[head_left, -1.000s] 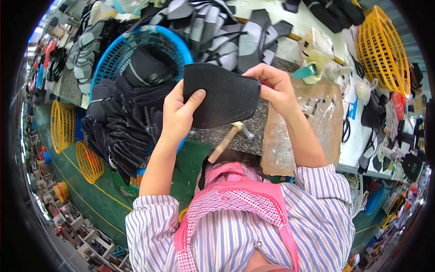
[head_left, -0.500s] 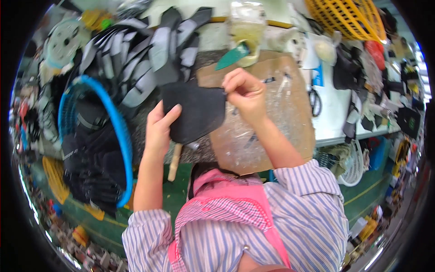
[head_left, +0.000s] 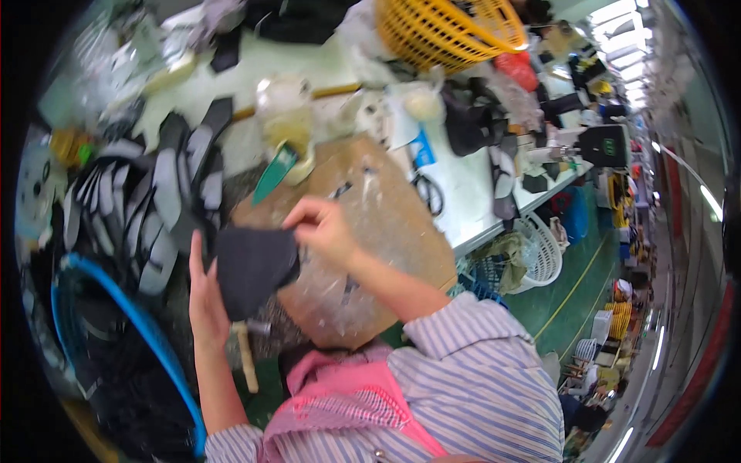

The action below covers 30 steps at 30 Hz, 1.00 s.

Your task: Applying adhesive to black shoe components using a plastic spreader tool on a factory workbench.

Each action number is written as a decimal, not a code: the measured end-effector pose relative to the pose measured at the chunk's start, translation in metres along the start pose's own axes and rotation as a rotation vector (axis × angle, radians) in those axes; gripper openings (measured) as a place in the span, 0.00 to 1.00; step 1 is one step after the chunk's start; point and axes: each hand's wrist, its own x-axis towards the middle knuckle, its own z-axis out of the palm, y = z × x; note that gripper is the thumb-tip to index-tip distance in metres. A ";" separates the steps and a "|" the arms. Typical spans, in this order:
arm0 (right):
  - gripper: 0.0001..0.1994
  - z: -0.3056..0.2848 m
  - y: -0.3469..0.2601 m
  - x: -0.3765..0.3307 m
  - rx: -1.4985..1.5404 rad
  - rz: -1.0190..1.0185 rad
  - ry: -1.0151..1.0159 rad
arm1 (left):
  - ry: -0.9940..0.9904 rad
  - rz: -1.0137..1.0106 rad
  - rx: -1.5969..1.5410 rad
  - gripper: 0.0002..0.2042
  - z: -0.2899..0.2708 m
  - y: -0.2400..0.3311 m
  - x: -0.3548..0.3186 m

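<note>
A flat black piece of sheet material (head_left: 256, 270) with rounded corners is raised over the near left of a cardboard sheet (head_left: 424, 243). My right hand (head_left: 324, 231) pinches its upper right corner between thumb and fingertips. Along its left edge stands my left hand (head_left: 207, 305), fingers stretched upward and apart, the thumb side touching the edge. Part of that thumb seems hidden behind the piece. Below them lies a wooden-handled tool (head_left: 247, 359) with a metal end. Beyond my right hand, a green pointed flat thing (head_left: 274, 171) leans on a clear plastic container (head_left: 283, 116) of yellowish stuff.
Grey-and-black cut pieces (head_left: 166, 181) are heaped at left. Nearer, a blue-rimmed basket (head_left: 143, 324) holds black items. Black-handled scissors (head_left: 427, 194) lie on the white tabletop (head_left: 463, 220). A yellow basket (head_left: 432, 35) stands at the back; a white basket (head_left: 544, 251) sits low right.
The view has swung right, so the bench appears shifted left. My left thumb has come off the black piece's top face and the fingers are straighter. My right hand keeps its pinch.
</note>
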 end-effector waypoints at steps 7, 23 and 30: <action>0.06 0.011 -0.006 0.001 0.482 0.404 0.000 | -0.128 -0.083 -0.188 0.43 -0.033 -0.001 -0.010; 0.16 0.067 0.008 -0.005 -0.098 0.305 -0.390 | 0.366 0.253 0.267 0.09 -0.081 0.020 -0.075; 0.17 0.144 0.014 -0.021 -0.038 0.324 -0.607 | 0.686 0.404 0.528 0.10 -0.090 0.036 -0.128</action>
